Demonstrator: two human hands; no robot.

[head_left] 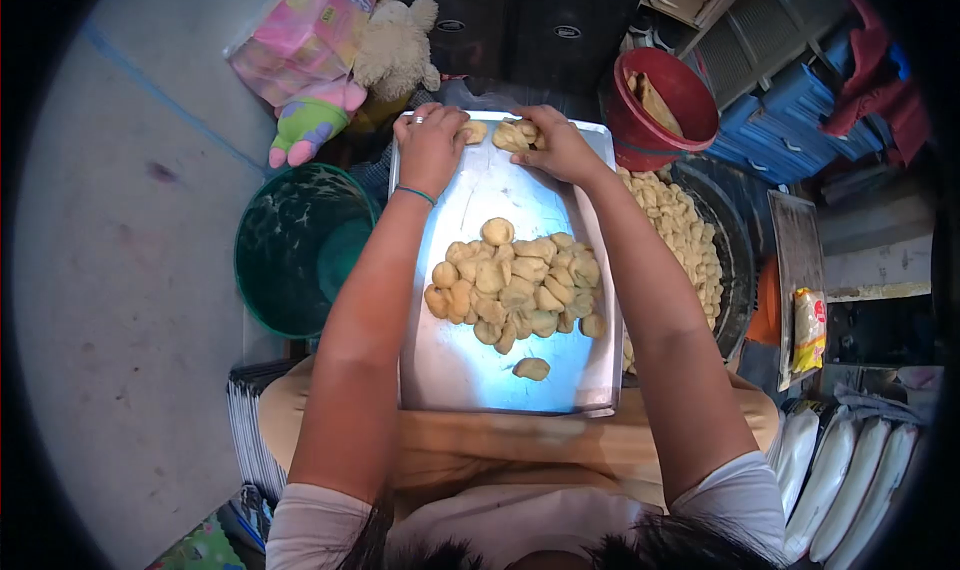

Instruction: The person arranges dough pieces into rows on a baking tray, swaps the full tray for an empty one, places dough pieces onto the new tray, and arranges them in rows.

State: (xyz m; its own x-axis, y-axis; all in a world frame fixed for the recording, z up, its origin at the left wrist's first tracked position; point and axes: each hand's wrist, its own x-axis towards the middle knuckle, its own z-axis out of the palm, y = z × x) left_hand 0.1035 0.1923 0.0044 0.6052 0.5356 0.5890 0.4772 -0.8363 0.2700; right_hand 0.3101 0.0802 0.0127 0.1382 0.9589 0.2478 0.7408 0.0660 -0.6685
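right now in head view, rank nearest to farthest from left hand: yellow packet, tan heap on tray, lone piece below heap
From the left hand:
1. Tan heap, middle of tray
2. Lone piece, near tray's bottom edge
3. Yellow packet, far right

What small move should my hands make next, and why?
Perhaps draw the far pieces toward the main pile: your left hand and right hand are at them, and bare tray lies between the two groups.
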